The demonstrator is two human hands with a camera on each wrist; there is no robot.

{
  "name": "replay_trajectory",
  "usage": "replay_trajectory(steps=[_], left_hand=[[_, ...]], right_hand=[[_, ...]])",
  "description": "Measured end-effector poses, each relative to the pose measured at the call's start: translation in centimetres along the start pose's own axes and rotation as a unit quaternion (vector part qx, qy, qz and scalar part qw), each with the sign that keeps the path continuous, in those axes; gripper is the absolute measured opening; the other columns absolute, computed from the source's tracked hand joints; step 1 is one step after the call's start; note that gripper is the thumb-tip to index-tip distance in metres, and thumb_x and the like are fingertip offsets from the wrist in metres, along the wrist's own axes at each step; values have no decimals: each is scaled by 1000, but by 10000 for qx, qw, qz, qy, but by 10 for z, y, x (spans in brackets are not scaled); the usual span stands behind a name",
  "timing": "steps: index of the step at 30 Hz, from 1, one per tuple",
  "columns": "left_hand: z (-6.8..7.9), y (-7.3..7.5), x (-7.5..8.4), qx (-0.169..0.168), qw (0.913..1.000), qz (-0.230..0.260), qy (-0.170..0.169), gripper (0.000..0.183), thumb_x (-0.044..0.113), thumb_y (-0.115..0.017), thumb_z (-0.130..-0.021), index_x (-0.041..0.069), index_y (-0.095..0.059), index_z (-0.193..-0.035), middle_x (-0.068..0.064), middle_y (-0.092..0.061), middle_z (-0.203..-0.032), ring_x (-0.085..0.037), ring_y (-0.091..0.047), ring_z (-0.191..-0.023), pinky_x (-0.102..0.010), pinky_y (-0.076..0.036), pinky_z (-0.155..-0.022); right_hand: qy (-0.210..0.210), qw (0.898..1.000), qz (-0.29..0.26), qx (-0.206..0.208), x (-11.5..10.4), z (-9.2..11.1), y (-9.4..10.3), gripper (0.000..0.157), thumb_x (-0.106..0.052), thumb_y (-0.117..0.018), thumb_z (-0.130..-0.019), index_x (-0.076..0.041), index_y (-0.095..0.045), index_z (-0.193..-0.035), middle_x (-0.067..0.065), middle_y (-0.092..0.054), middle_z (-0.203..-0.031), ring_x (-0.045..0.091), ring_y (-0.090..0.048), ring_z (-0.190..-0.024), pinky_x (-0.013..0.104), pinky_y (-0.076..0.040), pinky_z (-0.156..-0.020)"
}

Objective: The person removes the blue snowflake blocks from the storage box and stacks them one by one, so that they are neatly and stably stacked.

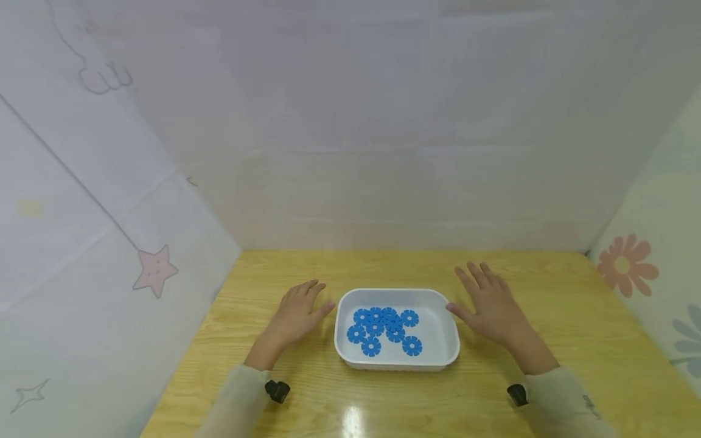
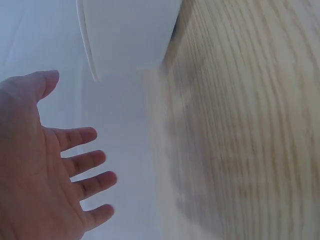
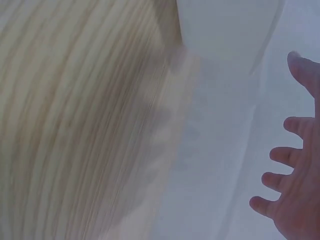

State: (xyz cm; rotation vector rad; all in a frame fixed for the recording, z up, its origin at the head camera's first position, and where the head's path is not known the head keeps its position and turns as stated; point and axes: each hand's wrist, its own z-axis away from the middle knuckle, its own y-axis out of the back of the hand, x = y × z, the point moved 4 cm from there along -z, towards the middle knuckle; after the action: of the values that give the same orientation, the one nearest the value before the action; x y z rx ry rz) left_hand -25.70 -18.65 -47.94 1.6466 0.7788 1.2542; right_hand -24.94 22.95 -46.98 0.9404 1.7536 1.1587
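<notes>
Blue discs (image 1: pixel 386 320) show only in head view; left fingers (image 2: pixel 97 183) and right fingers (image 3: pixel 286 156) spread, holding nothing.

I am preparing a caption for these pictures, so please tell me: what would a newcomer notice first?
Probably the eye falls first on the bright blue flower-shaped discs, lying inside the white tray on the wooden table. Next, it likely finds the empty left hand and right hand, one on each side of the tray.

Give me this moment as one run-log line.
left hand: holding nothing, beside white tray | right hand: holding nothing, at tray's opposite side | blue notched discs: in tray, some overlapping | tray: on wooden table
</notes>
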Motion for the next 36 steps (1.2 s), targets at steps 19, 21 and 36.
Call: replay_trajectory(steps=[19, 21, 36], left_hand=[[4, -20, 15, -855, 9381, 3201, 1011, 58, 41, -61, -99, 3, -48, -141, -16, -64, -99, -32, -67, -74, -46, -58, -65], [5, -22, 14, -915, 9259, 3494, 1111, 60, 40, -62, -99, 1, -47, -141, -17, -64, -99, -32, -67, -72, -48, -59, -65], [9, -35, 15, -1243, 8591, 4799, 1274, 54, 17, -63, -95, -2, -42, -140, -19, -60, -101, -20, -64, -71, -34, -59, -60]], right_hand=[[131, 9904, -1372, 132, -43, -10, -18, 80, -55, -67, -92, -13, -39, -155, 23, -42, -147, 43, -42, -135, 66, -45, -100], [118, 9877, -1554, 109, -46, -11, -20, 79, -52, -69, -92, -15, -40, -155, 21, -43, -147, 41, -45, -132, 64, -47, -99], [468, 9565, -2820, -583, -75, -23, -32, 75, -36, -75, -92, -9, -42, -153, 13, -64, -117, 22, -63, -97, 38, -58, -85]])
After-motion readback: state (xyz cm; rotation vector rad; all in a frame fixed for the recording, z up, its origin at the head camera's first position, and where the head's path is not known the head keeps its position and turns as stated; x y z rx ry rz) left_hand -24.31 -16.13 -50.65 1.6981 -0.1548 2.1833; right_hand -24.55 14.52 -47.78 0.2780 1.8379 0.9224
